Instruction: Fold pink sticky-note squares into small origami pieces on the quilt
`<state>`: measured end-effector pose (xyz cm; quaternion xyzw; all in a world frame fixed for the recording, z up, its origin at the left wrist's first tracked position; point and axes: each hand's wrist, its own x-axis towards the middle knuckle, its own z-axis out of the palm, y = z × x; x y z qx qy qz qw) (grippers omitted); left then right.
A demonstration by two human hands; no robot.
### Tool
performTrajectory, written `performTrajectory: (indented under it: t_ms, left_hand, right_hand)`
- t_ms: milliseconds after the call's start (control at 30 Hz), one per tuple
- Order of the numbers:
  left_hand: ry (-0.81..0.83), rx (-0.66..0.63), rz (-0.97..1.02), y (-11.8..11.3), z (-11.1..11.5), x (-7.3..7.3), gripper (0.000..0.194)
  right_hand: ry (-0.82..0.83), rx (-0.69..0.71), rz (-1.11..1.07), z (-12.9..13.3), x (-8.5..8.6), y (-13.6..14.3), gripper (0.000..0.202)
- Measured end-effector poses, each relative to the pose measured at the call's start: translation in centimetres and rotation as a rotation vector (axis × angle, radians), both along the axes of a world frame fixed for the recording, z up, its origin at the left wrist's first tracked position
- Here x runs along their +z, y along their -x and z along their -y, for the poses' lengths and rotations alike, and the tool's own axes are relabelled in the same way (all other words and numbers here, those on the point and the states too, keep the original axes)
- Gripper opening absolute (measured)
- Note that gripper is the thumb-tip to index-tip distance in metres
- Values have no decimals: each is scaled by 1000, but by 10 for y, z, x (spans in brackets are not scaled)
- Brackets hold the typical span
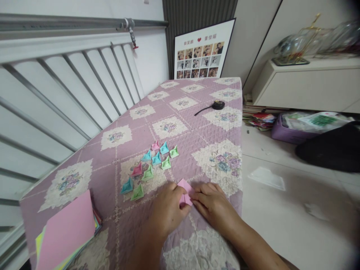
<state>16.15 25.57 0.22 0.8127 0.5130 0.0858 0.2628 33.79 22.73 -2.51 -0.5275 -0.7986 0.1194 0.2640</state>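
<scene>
A small folded piece of pink paper (183, 183) lies near the front of the cloth, between my two hands. My left hand (168, 208) pinches its left side between thumb and fingers. From the other side, the fingers of my right hand (212, 204) press together on its right edge. Part of the paper is covered by my fingers. Just beyond my left hand stand several small folded paper shapes, among them a green one (137, 192), a blue one (156, 158) and a pink one (137, 169).
A stack of coloured paper sheets (67, 232), pink on top, lies at the front left. Farther back on the floral cloth (191, 129) is a black round object with a strap (218, 105). A radiator (81, 90) runs along the left; a purple bin (289, 131) stands right.
</scene>
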Motion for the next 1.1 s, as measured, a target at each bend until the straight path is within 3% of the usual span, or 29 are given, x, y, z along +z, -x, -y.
performTrajectory:
  t_ms: [333,567,867,1100]
  left_hand:
    - [31,0,57,4,-2,0,18]
    - [69,-2,132,9,-4,-2,24]
    - [110,-10,177,12,-5,-2,34]
    - [101,-23,153,13,-4,3,31]
  right_hand:
    - [107,-84,-21,-2,3,4,4]
    - [176,-61,-47,-1,6,2,20]
    - [173,-61,-34,-2,6,2,20]
    - [177,-62,-55,-3,6,3,20]
